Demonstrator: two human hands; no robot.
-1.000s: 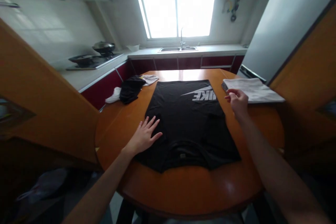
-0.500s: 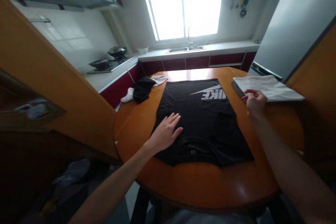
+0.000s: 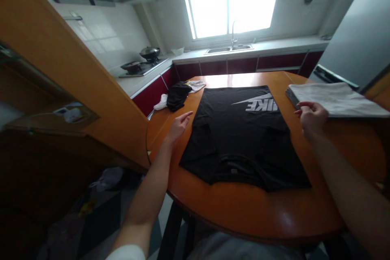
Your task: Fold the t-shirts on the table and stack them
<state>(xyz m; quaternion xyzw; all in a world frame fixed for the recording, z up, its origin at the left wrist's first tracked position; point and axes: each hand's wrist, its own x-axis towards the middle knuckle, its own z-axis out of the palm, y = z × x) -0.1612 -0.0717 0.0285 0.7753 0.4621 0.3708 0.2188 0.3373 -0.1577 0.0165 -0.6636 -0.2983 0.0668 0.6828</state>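
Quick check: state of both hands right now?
Left hand: open, nothing visibly held, beside the flat black fabric T-shirt.
Right hand: curled near the folded white fabric; grip cannot be told.

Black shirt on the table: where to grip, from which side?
Probably pinch the black shirt by both shoulders, either side of the collar, coming from the person's side: it lies flat on the table, collar end nearest, leaving only thin edges.

Pan (image 3: pixel 131 66) and lidded wok (image 3: pixel 150 52) on the stove (image 3: pixel 146 70), sink (image 3: pixel 218 50) below the bright window (image 3: pixel 207 2).
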